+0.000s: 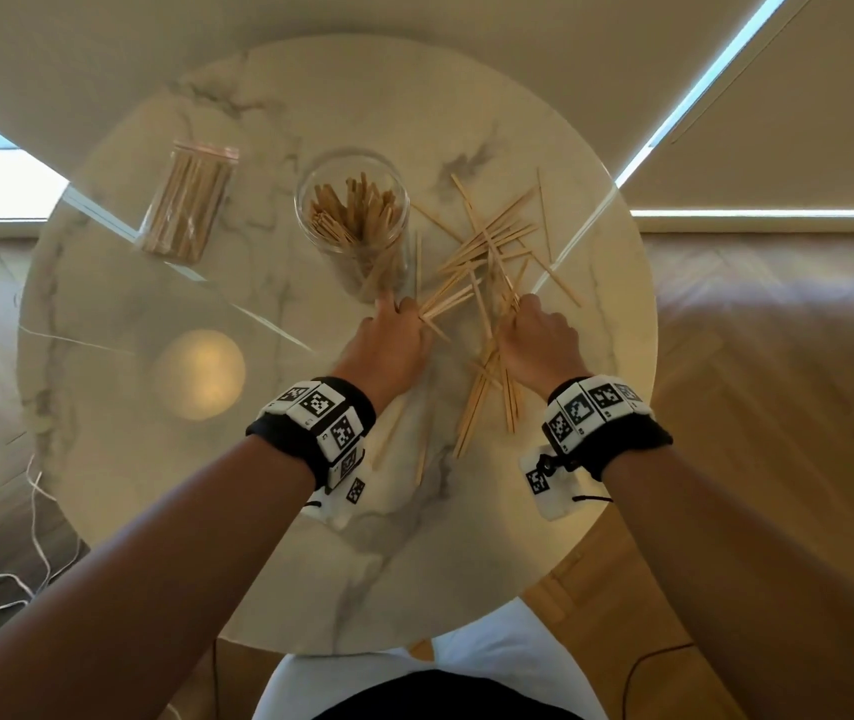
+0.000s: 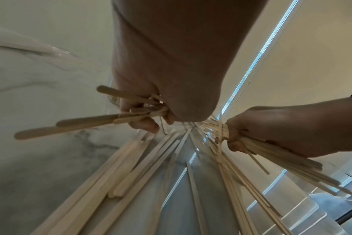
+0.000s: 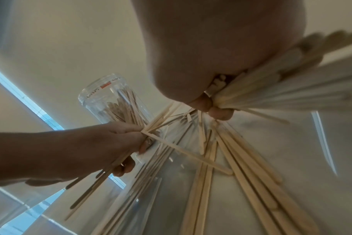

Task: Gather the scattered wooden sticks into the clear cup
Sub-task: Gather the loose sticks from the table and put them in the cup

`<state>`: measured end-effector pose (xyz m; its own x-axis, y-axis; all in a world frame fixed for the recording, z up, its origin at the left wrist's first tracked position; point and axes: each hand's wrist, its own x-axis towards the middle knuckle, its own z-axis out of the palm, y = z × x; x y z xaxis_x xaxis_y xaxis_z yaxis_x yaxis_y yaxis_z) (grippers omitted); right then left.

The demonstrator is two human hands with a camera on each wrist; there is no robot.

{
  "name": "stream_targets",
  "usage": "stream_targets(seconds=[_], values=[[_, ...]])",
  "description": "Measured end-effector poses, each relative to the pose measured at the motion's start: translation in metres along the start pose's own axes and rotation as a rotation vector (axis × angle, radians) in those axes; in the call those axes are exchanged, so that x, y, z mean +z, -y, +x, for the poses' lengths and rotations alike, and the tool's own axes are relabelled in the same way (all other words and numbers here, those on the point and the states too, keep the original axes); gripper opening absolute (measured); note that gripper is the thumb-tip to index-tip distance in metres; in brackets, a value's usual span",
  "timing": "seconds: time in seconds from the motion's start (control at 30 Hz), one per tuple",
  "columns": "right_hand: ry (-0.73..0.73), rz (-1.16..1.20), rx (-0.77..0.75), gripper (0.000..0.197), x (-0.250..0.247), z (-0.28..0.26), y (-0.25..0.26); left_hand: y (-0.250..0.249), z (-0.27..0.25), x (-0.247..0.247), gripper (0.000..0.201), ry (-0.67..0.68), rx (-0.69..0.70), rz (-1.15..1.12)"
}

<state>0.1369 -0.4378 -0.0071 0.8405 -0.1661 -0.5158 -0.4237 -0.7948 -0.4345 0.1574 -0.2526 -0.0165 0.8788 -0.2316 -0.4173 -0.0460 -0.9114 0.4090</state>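
A clear cup (image 1: pixel 352 210) (image 3: pixel 110 101) stands upright near the table's middle, partly filled with wooden sticks. More loose sticks (image 1: pixel 492 241) lie crisscrossed on the marble to its right and between my hands. My left hand (image 1: pixel 394 324) (image 2: pixel 151 111) sits just in front of the cup, fingers curled round a bundle of sticks (image 2: pixel 90 124). My right hand (image 1: pixel 534 330) (image 3: pixel 211 101) grips a larger bundle of sticks (image 3: pixel 281 82) that fans out toward my wrist.
A second clear container (image 1: pixel 188 200) full of sticks lies on its side at the table's far left. The round marble table (image 1: pixel 155 485) drops off to wooden floor all around. A white cord (image 1: pixel 35 537) trails on the floor at left.
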Motion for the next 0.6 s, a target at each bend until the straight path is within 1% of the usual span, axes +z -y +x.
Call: stream_targets(seconds=[0.03,0.1,0.17,0.3,0.37,0.43,0.47,0.53,0.6], values=[[-0.007,0.012,-0.007,0.027,0.0,0.0,0.001,0.0,-0.002,-0.001,0.031,0.007,0.003,-0.015],[-0.02,0.115,-0.004,0.028,0.0,0.0,0.003,0.0,-0.004,-0.004,0.032,0.03,0.004,-0.047],[-0.027,0.218,0.027,0.03,0.0,0.0,0.005,0.001,-0.006,-0.007,0.031,0.057,0.004,-0.074],[-0.028,0.343,0.079,0.031,0.001,0.004,0.006,0.004,-0.008,-0.01,0.028,0.104,-0.018,-0.122],[-0.062,0.375,0.07,0.033,0.002,0.007,0.006,0.005,-0.01,-0.011,0.025,0.115,-0.033,-0.177],[-0.1,0.373,0.026,0.03,0.004,0.009,0.006,0.006,-0.011,-0.012,0.023,0.12,-0.037,-0.226],[-0.115,0.373,0.009,0.029,0.003,0.009,0.007,0.007,-0.011,-0.012,0.022,0.116,-0.026,-0.222],[-0.137,0.39,-0.001,0.034,0.004,0.01,0.009,0.009,-0.011,-0.013,0.02,0.093,-0.002,-0.193],[-0.094,0.521,0.013,0.041,0.006,0.008,0.012,0.008,-0.012,-0.016,0.022,0.082,0.013,-0.193]])
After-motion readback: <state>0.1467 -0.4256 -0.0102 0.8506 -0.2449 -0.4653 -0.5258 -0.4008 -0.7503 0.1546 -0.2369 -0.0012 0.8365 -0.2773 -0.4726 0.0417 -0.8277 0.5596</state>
